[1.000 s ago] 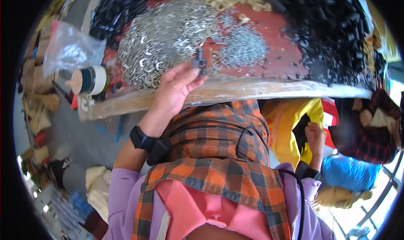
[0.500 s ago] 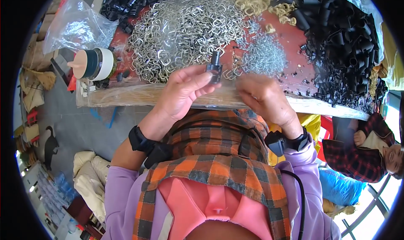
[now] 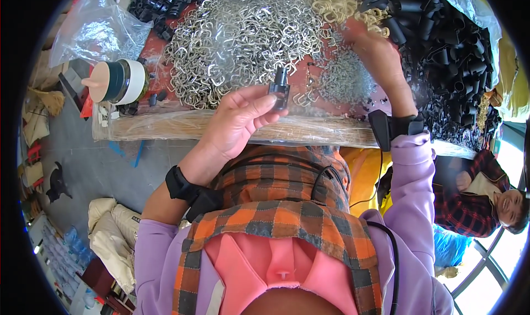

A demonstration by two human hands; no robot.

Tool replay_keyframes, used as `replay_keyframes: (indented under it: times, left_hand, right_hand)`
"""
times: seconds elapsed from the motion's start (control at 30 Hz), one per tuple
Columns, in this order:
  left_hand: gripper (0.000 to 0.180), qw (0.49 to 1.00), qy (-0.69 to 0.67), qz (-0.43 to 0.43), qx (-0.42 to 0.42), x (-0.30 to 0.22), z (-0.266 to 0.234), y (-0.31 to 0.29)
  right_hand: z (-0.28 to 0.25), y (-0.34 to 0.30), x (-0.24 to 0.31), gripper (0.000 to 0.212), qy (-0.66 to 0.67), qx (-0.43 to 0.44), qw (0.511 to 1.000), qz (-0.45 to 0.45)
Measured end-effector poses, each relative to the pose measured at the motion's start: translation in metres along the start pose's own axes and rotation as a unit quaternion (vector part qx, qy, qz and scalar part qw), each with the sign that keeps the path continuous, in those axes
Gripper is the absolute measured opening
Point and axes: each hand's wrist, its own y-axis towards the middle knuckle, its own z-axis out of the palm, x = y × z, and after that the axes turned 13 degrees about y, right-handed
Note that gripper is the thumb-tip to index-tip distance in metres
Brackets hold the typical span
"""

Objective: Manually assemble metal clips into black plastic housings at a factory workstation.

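My left hand (image 3: 240,116) is closed on a small black plastic fitting (image 3: 280,87), held upright between thumb and fingers above the table's front edge. A narrow stem sticks up from its wider, frame-like lower part. Stretched forward, my right hand (image 3: 371,47) is beside the heap of tan curved pieces (image 3: 334,3). Motion blurs its fingers, so whether they hold anything does not show. Between the hands lie a big heap of silvery bent metal loops (image 3: 237,44) and a smaller heap of tiny grey metal parts (image 3: 345,77).
Black tube-like pieces (image 3: 452,55) cover the table's right side; more black parts (image 3: 171,3) lie far left. A lidded jar (image 3: 124,82) and a clear plastic bag (image 3: 99,30) stand at the left. Plastic film wraps the wooden front edge (image 3: 193,124). Another person (image 3: 469,204) is at the right.
My right hand has moved away from near the black fitting, forward and right over the grey parts to the tan pieces. My left hand has stayed with the fitting. The cat on the floor has shifted.
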Motion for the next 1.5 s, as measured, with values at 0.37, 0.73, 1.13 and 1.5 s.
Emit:
replay_keyframes:
  times: [0.37, 0.73, 1.13, 1.5]
  left_hand:
    - [0.024, 0.999, 0.023, -0.013, 0.025, 0.008, 0.023, -0.003]
    - [0.023, 0.997, 0.033, -0.034, 0.061, 0.017, 0.033, -0.009]
    - [0.022, 0.994, 0.062, -0.05, 0.079, 0.015, 0.027, 0.003]
    - [0.016, 0.996, 0.068, -0.062, -0.002, 0.011, 0.027, 0.007]
  right_hand:
    - [-0.027, -0.051, 0.103, 0.024, 0.541, 0.006, 0.823, 0.173]
    - [-0.019, -0.066, 0.123, 0.017, 0.585, 0.073, 0.802, 0.099]
    - [-0.021, -0.092, 0.086, 0.01, 0.376, -0.048, 0.913, 0.15]
    - [-0.045, -0.136, -0.056, 0.015, -0.088, -0.1, 0.972, 0.193]
